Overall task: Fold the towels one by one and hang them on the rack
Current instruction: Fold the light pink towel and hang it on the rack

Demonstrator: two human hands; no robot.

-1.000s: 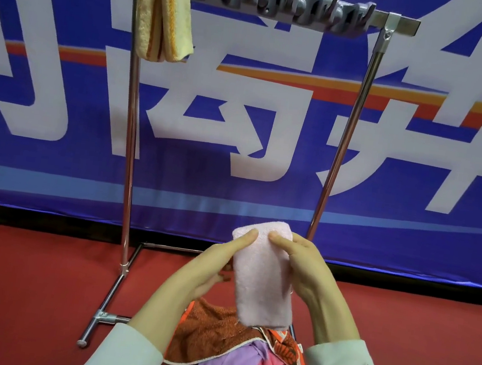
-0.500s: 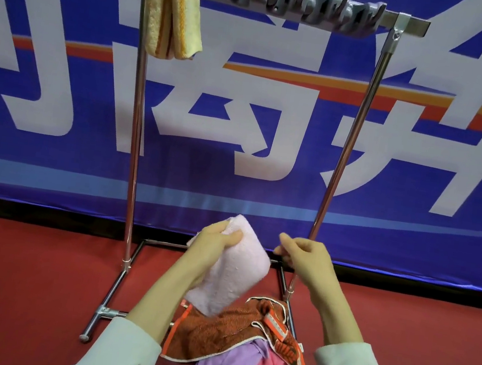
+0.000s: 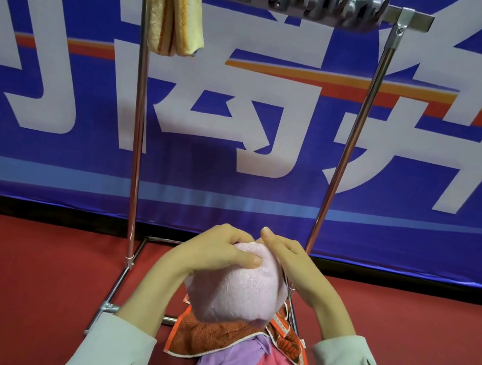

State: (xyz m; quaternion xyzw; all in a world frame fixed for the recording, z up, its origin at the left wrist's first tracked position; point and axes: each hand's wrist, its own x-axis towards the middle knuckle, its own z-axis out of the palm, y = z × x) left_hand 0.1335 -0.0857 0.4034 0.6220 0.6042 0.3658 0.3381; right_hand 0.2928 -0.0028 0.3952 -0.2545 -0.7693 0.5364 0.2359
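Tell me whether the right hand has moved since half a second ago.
Yes: the right hand moved left, away from the rack's right post, onto the pink towel.

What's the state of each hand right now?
Left hand: closed on the top of the pink towel, thumb across its front.
Right hand: against the towel's upper right edge; grip cannot be told.
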